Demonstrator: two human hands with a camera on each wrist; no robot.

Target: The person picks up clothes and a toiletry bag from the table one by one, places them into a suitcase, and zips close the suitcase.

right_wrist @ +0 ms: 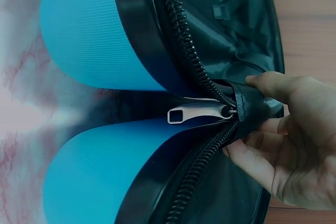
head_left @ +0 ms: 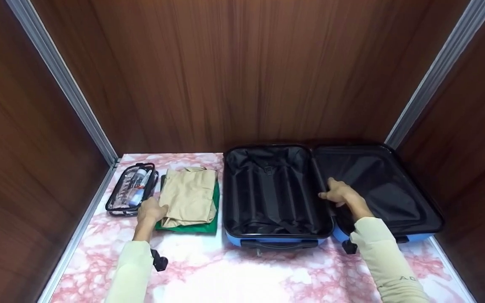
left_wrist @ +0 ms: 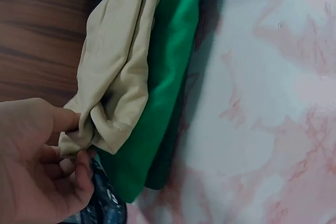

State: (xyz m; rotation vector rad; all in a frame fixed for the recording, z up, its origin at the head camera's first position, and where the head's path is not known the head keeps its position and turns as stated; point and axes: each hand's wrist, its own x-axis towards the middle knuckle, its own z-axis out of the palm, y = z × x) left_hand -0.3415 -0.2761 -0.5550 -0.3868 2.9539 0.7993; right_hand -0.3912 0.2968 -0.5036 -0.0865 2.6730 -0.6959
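Cloth, beige and folded, lay on top of a green cloth on the marbled tabletop, between a clear pouch and an open suitcase. Its long axis ran away from the person toward the wood-grained back wall, roughly parallel to the suitcase's sides. Green fabric showed beyond its near and right edges. Left hand was found pinching the near left corner of the beige cloth between thumb and fingers. The pouch, holding bottles, stood just left, its long axis also running away but with the far end leaning right. The suitcase's two halves lay side by side, hollow sides up, long axes running near to far, a carry handle facing the person. Right hand gripped the black hinge strip joining the halves; a metal zipper pull pointed outward beside it.
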